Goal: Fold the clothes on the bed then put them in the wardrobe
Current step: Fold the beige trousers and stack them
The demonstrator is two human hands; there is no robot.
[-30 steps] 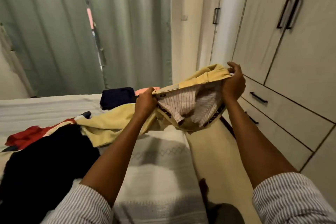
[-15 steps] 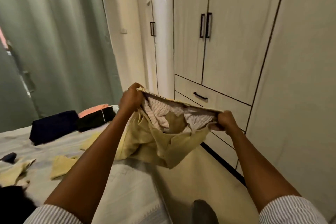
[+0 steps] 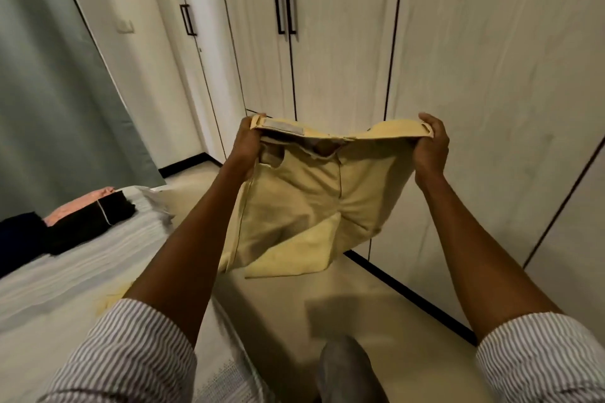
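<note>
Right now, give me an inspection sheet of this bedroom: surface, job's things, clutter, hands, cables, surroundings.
Surface: bed with a pale striped cover, at lower left.
Job's things: yellow trousers held up in the air by the waistband, legs hanging over the bed edge; folded dark clothes and a pink piece on the bed.
Clutter: nothing seen.
Hands: left hand and right hand each grip one end of the waistband.
Cables: nothing seen.
Surroundings: wardrobe with doors closed, green curtain, a wall switch, tan floor.
</note>
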